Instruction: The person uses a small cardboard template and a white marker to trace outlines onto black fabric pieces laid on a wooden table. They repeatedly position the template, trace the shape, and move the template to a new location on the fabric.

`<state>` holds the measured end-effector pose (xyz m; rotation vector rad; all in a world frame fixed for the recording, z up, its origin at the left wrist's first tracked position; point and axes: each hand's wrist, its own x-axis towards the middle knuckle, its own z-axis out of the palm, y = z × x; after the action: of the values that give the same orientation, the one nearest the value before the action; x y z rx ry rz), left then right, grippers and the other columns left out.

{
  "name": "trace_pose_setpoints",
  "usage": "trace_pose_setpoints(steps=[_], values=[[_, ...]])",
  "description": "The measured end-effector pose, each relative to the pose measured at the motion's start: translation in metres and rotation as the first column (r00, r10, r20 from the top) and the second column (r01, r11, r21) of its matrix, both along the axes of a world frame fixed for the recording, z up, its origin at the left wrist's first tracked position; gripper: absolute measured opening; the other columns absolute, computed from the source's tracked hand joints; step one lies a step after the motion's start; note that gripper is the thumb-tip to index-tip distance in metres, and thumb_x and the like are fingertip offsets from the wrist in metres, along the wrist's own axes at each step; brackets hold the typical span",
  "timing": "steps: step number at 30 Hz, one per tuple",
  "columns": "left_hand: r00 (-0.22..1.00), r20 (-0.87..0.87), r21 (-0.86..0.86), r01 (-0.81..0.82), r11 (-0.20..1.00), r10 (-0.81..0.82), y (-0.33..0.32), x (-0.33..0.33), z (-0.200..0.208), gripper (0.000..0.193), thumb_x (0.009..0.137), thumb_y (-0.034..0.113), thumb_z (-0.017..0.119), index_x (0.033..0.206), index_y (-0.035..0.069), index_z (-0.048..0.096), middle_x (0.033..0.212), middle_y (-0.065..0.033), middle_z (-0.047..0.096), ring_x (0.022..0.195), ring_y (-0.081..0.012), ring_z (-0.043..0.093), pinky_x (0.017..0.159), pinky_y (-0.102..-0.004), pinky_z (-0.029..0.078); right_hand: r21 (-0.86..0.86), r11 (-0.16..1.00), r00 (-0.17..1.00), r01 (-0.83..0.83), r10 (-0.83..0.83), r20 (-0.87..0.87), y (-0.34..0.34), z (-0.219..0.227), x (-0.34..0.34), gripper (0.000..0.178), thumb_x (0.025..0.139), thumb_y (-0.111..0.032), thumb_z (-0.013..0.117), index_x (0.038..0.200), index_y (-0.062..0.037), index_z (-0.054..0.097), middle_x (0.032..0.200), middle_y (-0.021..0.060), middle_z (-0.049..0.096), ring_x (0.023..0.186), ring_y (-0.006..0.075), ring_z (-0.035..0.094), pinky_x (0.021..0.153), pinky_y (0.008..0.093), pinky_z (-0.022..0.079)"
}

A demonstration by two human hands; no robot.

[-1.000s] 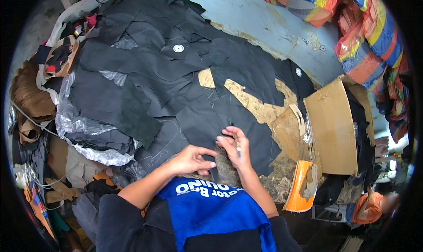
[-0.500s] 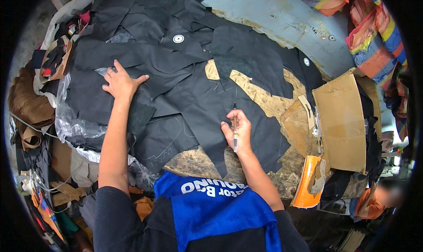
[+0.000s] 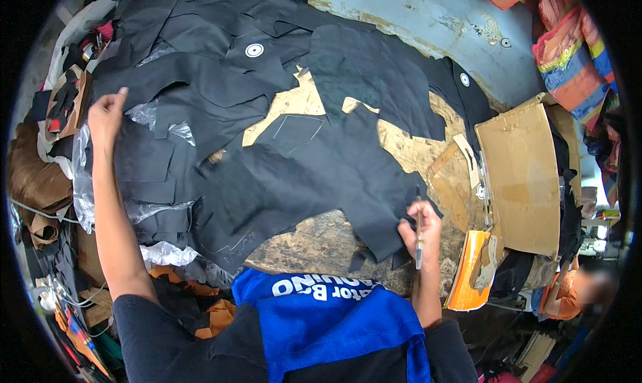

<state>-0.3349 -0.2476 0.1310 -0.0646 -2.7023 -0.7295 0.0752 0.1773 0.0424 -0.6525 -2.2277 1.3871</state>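
And here, by the right hand, a pen is held upright on the page, clamped between thumb and curled fingers, its dark tip pointed away from the body. To the left of that hand, a big black sheet is spread over the wooden bench, with one corner lying right at the fingertips; whether it is pinched too cannot be told. Across on the far left, the left hand is set at the edge of the black pile, thumb up, fingers bent; whether cloth is gripped there cannot be told. Below that hand, clear plastic is seen crumpled. Just to the right of the right hand, an orange board is laid, and beyond it, farther up, a cardboard flap is stood.
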Motion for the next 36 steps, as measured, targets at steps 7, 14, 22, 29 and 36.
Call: trace_pose_setpoints(steps=[7,14,22,29,36], values=[[0.745,0.604,0.011,0.348,0.937,-0.284,0.117,0.167,-0.036,0.088,0.069,0.054,0.073,0.129,-0.003,0.043,0.097,-0.027,0.062,0.09,-0.0336,0.064,0.08,-0.0404,0.049,0.192,0.979,0.927,0.065,-0.13,0.352,0.012,0.006,0.018,0.025,0.068,-0.002,0.073,0.082,-0.002,0.051,0.063,0.0047,0.048,0.06,0.0126,0.048,0.059,0.0274,0.043],[0.785,0.24,0.226,0.526,0.82,-0.57,0.13,0.213,-0.075,0.073,0.069,-0.002,0.069,0.135,0.005,0.039,0.125,-0.022,0.052,0.111,-0.0326,0.055,0.094,-0.0362,0.043,0.155,0.985,0.997,0.076,-0.078,0.007,0.026,-0.021,-0.059,0.019,0.072,0.008,0.066,0.078,-0.0029,0.052,0.063,-0.0002,0.048,0.058,0.0082,0.044,0.056,0.0234,0.04],[0.621,0.532,0.656,0.127,0.744,-0.576,0.103,0.192,-0.082,0.041,0.076,-0.005,0.059,0.116,0.003,0.061,0.128,-0.0132,0.051,0.112,-0.0186,0.052,0.088,-0.0296,0.044,0.23,0.957,0.984,0.18,-0.174,-0.043,0.042,-0.015,-0.032,0.017,0.075,0.008,0.062,0.082,-0.0025,0.051,0.071,-0.0006,0.046,0.067,0.0076,0.043,0.063,0.021,0.039],[0.732,0.424,-0.107,0.625,0.773,-0.533,0.162,0.261,-0.067,0.065,0.058,0.012,0.079,0.116,0.008,0.05,0.145,-0.0266,0.019,0.13,-0.0433,0.032,0.104,-0.0431,0.034,0.178,0.968,0.983,0.179,-0.167,-0.08,0.048,-0.024,-0.019,0.015,0.076,0.007,0.062,0.082,-0.0026,0.052,0.072,0.0,0.049,0.069,0.0079,0.045,0.064,0.0222,0.04],[0.677,0.445,0.737,0.096,0.669,-0.587,0.101,0.212,-0.086,0.078,0.067,-0.013,0.056,0.138,0.013,0.037,0.116,-0.0156,0.054,0.104,-0.0165,0.053,0.086,-0.0269,0.043,0.121,0.958,0.957,0.26,-0.272,0.099,0.081,-0.034,0.024,0.019,0.07,0.001,0.068,0.08,-0.0034,0.052,0.073,0.0002,0.049,0.069,0.0102,0.045,0.067,0.0245,0.04]])
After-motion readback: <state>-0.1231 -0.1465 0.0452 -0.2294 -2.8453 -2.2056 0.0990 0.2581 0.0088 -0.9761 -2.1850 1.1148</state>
